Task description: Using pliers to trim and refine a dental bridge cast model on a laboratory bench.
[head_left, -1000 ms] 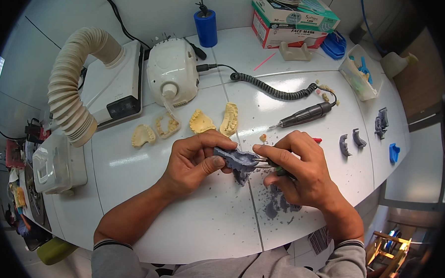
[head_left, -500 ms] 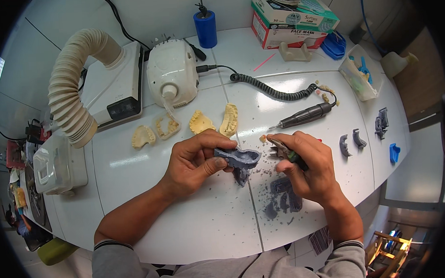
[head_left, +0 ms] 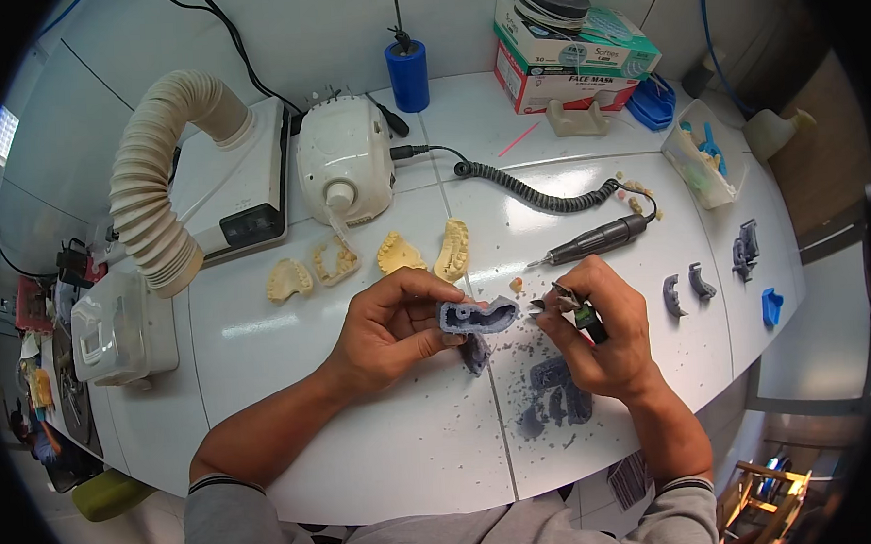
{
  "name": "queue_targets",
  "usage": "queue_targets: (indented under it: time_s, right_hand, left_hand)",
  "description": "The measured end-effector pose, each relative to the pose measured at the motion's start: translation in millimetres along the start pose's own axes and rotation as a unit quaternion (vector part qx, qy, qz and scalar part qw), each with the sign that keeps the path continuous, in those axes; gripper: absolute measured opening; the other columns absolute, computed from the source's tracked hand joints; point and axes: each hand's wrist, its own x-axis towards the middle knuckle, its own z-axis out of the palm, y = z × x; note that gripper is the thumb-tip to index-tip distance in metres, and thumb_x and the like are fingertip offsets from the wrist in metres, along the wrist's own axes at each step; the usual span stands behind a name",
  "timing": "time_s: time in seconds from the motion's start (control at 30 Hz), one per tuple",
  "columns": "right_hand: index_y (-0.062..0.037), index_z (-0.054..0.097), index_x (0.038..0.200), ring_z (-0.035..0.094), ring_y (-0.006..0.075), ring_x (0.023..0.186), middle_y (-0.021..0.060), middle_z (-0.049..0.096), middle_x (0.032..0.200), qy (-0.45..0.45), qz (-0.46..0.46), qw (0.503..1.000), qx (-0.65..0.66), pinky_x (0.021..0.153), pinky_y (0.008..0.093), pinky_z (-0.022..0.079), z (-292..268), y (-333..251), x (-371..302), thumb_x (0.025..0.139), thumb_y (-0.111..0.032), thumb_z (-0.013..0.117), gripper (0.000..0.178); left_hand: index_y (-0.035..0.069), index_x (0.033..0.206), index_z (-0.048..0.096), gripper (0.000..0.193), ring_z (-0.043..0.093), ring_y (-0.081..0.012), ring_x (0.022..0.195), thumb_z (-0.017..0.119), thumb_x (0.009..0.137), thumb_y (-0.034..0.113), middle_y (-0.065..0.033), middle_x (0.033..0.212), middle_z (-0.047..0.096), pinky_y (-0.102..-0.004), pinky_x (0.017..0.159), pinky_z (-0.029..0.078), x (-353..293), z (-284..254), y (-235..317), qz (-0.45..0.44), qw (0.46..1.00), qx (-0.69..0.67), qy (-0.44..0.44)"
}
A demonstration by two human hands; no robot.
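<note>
A second ago the nippers (head_left: 589, 320) were biting at the right end of the grey piece (head_left: 470, 330); half a second later they had backed off to the right, and now they stand apart from it. The piece has been turned as well, so that its hollow faces up toward the wearer. From where I stand, that reads as a break in the cutting, with the trough in plain view.

The left hand (head_left: 389, 330) pinches the piece narrowly by its left end, thumb against fingers, above the middle of the tabletop (head_left: 367, 474). A darker lump (head_left: 475, 354) shows just below; I can't tell whether it is joined on. The right hand (head_left: 605, 328) is curled around the nippers, whose blades are too small to judge.

Grey crumbs (head_left: 517, 368) litter the white surface between the hands, and flatter dark scraps (head_left: 575, 402) lie near the right forearm. Beyond, on the far side, sit yellowish dental casts (head_left: 451, 252) in a row, and a black handpiece (head_left: 604, 238) on a coiled cord. Curved grey parts (head_left: 701, 282) rest at the right. A ribbed hose (head_left: 139, 212) arches at far left, and a green seat (head_left: 115, 493) stands beyond the tabletop's left edge.
</note>
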Motion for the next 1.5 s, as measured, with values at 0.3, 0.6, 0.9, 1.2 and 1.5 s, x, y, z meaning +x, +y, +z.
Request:
queue_targets:
  time_s: [0.3,0.6,0.9,1.2,1.5]
  right_hand:
    - [-0.0003,0.066,0.113,0.067,0.028,0.083,0.0138,0.07,0.096,-0.011,-0.006,0.995,0.096,0.071,0.0384,0.053,20.6,-25.4,19.0,0.082,0.004,0.08,0.034]
    - [-0.0008,0.068,0.107,0.064,0.0276,0.075,0.0115,0.065,0.086,-0.019,0.005,0.996,0.091,0.064,0.0381,0.05,27.6,-26.7,17.7,0.081,0.005,0.08,0.03]
    - [-0.0035,0.07,0.101,0.064,0.0245,0.072,0.0083,0.066,0.083,0.018,-0.04,0.994,0.104,0.061,0.0352,0.05,33.2,-27.9,14.5,0.07,0.011,0.078,0.035]
    - [-0.0011,0.067,0.106,0.064,0.0171,0.067,0.0095,0.068,0.084,0.062,0.042,0.989,0.129,0.062,0.0302,0.051,21.6,-24.6,11.6,0.087,0.006,0.077,0.022]
    - [-0.0045,0.074,0.116,0.063,0.0272,0.091,0.0112,0.063,0.1,-0.009,-0.045,0.986,-0.158,0.08,0.0414,0.049,8.3,-32.5,15.8,0.068,0.005,0.075,0.048]
  left_hand:
    - [-0.002,0.135,0.06,0.043,0.067,-0.0269,0.126,0.062,0.094,-0.017,-0.0153,0.133,0.061,-0.0416,0.11,0.061,-1.9,-2.1,-1.2,0.002,0.998,0.031,-0.048]
    - [-0.001,0.127,0.065,0.04,0.071,-0.0213,0.119,0.068,0.09,-0.016,-0.0114,0.118,0.068,-0.0361,0.104,0.062,-3.8,1.3,-0.4,0.003,0.997,0.066,-0.026]
    - [-0.003,0.122,0.064,0.036,0.073,-0.0198,0.108,0.078,0.089,-0.009,-0.0148,0.115,0.067,-0.0327,0.091,0.066,-6.0,0.9,1.8,-0.036,0.999,0.015,-0.037]
    - [0.0,0.129,0.058,0.036,0.067,-0.0317,0.127,0.074,0.097,0.004,-0.0155,0.117,0.067,-0.0452,0.111,0.056,2.9,1.6,4.5,-0.007,1.0,0.01,-0.016]
    - [-0.002,0.147,0.046,0.057,0.077,-0.0271,0.1,0.063,0.103,0.029,-0.0142,0.107,0.069,-0.04,0.089,0.064,0.1,-2.9,10.2,-0.061,0.997,-0.021,0.04]
